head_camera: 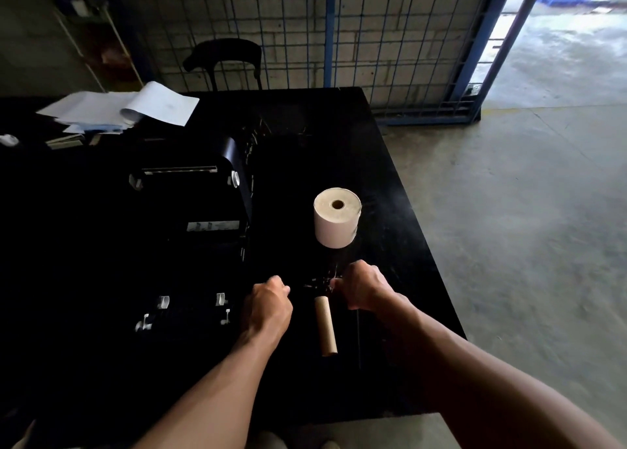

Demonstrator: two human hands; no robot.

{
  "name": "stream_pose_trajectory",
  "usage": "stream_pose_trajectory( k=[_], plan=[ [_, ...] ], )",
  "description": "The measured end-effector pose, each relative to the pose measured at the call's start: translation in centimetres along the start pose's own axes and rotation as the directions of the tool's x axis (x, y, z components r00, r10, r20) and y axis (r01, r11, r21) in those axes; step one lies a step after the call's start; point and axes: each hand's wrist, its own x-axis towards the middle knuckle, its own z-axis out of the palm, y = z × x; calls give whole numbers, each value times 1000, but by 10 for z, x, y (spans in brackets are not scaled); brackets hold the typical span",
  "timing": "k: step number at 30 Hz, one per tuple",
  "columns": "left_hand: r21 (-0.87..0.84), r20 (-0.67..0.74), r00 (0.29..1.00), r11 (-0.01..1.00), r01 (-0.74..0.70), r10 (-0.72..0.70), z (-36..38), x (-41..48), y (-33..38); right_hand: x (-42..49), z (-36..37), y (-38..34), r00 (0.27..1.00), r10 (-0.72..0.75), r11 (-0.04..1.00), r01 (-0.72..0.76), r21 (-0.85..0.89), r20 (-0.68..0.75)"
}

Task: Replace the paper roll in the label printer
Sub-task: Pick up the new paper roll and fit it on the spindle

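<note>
**Both hands low on the bench, empty core lying between them**

Your left hand [269,304] is curled into a loose fist near the front of the black bench [390,163], knuckles up; whether it holds anything cannot be told against the dark surface. Your right hand [361,289] is also closed, and a thin dark rod [358,336] runs back from under it toward you; the grip itself is hidden, so you cannot be sure the hand is clamped on the rod.

Between your hands lies the empty cardboard core [325,326], flat on the bench, its length pointing away from you, touching neither hand.

The new paper roll [337,217] stands upright on its end just beyond your right hand, the centre hole facing up, clear of the printer.

The label printer [203,211] sits to your left with its lid [234,163] raised; its interior is too dark to read, apart from a few pale clips and a silver bar.

Loose white papers [118,109] lie at the far left corner, and a black chair [224,58] stands behind the bench against a wire fence [373,41].
</note>
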Motion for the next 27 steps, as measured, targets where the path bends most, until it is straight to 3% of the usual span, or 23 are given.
stream_pose_trajectory(
  k=[4, 10, 12, 16, 21, 23, 25, 27],
  plan=[
    [-66, -73, 989, 989, -134, 129, -24, 33, 40, 9, -29, -2, 997, 1, 999, 3, 44, -74],
    [-24, -20, 932, 932, -361, 361, -27, 86, 100, 38, -63, -2, 994, -9, 995, 20, 103, -106],
    [9, 33, 938, 938, -345, 345, -19, 102, 117, 51, -67, 3, 995, 0, 994, 11, 112, -97],
    [47, 213, 961, 981, -191, 176, -2, 131, 144, 76, -70, 9, 998, 50, 988, -42, 146, -48],
    [112, 453, 889, 985, -131, 66, 14, 155, 157, 96, -64, 16, 998, 52, 974, -45, 221, -24],
    [235, 510, 850, 930, -284, 131, 11, 162, 151, 97, -59, 15, 999, 32, 966, -28, 258, -11],
    [338, 539, 800, 803, -490, 262, 4, 165, 144, 98, -54, 15, 1000, 29, 961, -28, 277, 0],
    [275, 519, 781, 797, -538, 348, -3, 163, 137, 95, -51, 16, 1000, 24, 949, -21, 313, -5]
  ],
)
